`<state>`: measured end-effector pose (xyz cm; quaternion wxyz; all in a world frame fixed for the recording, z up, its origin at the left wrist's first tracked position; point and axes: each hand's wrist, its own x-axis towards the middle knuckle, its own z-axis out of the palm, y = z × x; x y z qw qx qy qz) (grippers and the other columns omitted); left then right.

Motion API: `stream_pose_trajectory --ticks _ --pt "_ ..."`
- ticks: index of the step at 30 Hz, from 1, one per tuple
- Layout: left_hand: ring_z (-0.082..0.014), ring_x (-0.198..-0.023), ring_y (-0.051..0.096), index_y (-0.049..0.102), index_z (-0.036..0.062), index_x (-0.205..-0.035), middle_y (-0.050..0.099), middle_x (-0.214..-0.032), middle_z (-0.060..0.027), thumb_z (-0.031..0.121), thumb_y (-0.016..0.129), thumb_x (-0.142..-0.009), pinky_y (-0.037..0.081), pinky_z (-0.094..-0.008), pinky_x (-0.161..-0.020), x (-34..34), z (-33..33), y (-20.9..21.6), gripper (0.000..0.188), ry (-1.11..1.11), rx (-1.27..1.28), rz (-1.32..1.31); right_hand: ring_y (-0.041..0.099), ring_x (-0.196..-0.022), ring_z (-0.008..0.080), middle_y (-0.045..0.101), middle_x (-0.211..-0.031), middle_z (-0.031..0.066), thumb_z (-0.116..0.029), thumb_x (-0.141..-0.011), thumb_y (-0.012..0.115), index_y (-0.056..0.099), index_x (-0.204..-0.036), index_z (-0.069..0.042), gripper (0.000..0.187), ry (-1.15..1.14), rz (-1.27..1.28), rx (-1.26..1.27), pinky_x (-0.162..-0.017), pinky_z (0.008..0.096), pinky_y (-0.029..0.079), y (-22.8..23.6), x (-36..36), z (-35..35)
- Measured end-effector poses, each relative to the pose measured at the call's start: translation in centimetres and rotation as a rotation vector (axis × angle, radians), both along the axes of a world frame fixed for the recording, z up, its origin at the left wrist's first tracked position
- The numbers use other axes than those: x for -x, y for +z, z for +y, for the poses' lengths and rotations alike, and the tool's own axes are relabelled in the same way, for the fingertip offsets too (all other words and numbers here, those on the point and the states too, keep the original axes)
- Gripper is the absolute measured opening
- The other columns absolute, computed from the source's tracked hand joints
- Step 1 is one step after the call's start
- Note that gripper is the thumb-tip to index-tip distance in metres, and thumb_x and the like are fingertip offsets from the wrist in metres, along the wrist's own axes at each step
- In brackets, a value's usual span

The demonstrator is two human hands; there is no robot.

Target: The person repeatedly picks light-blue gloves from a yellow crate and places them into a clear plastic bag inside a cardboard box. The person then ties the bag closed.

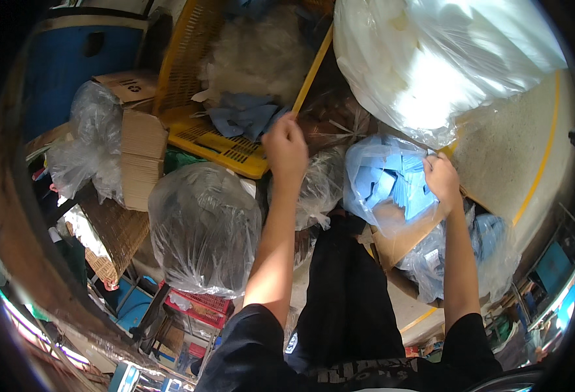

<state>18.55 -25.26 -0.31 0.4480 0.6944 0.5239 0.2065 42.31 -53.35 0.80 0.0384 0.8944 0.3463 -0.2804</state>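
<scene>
My left hand (286,147) is closed round the near end of the rim of a yellow plastic crate (219,147), which lies tipped with its open side toward me. Inside the crate are crumpled blue pieces (243,116) and a pale, cloudy heap of clear plastic (254,59). With closed fingers my right hand (441,175) grips the upper right edge of a clear plastic bag (359,196). Folded light-blue pieces (398,183) fill that bag, and its mouth faces up. What my fingertips pinch is partly hidden.
A large white bag (431,59) bulks at the far right. Full clear bags (202,228) stand left of my legs, near a cardboard box (143,160). Another bag (487,251) of bluish stuff sits beside my right forearm. A red basket (199,308) lies at the lower left.
</scene>
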Motion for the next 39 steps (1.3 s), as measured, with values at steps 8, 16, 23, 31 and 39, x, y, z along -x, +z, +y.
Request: stream_pose_trajectory --ticks 8,16,23,31,39 --pt "-0.0377 -0.124 0.059 0.066 0.0112 -0.125 0.072 -0.119 -0.0133 0.045 0.035 -0.101 0.035 -0.0548 -0.111 -4.3 3.7 -7.6 0.052 0.332 0.406 0.737 0.065 -0.091 0.0401 0.067 -0.096 0.0220 -0.031 -0.097 0.063 0.069 -0.104 -0.003 0.030 0.201 0.293 -0.221 -0.082 0.0478 0.052 5.4 0.5 10.1" --pt "-0.0363 -0.129 0.054 0.073 -0.0019 -0.112 0.068 -0.125 -0.0212 0.031 0.027 -0.105 0.029 -0.0547 -0.114 -3.5 5.3 -8.7 0.057 -0.229 0.103 0.722 0.063 -0.096 0.0438 0.065 -0.099 0.0274 -0.025 -0.095 0.061 0.063 -0.108 0.005 0.032 0.207 0.264 -0.840 -0.086 0.0454 0.052 -7.2 2.5 35.2" --pt "-0.0543 -0.085 0.065 0.071 -0.0064 -0.079 0.067 -0.086 -0.0344 0.034 0.030 -0.105 0.051 -0.0608 -0.085 -3.6 5.6 -8.9 0.063 -0.232 0.101 0.764 0.064 -0.112 0.0423 0.061 -0.125 0.0241 -0.026 -0.092 0.063 0.052 -0.134 -0.001 0.050 -0.373 -0.454 -0.498 -0.093 0.0488 0.054 -22.4 0.4 50.7" --pt "-0.0526 -0.084 0.066 0.072 -0.0042 -0.079 0.068 -0.085 -0.0335 0.034 0.030 -0.104 0.053 -0.0588 -0.082 -3.0 6.1 -9.0 0.062 -0.323 0.267 0.669 0.064 -0.118 0.0390 0.060 -0.131 0.0304 -0.029 -0.098 0.052 0.056 -0.138 0.000 0.050 -0.731 -0.020 -0.792 -0.097 0.0496 0.053 -26.3 -5.2 54.0" --pt "-0.0485 -0.078 0.068 0.067 0.0038 -0.087 0.070 -0.082 -0.0247 0.035 0.060 -0.093 0.057 -0.0552 -0.072 -1.4 5.2 -10.4 0.032 -0.424 0.056 0.549 0.062 -0.119 0.0416 0.064 -0.126 0.0282 -0.037 -0.088 0.065 0.060 -0.133 -0.002 0.057 -0.509 0.117 -0.881 -0.101 0.0476 0.049 -15.9 -1.6 60.5"
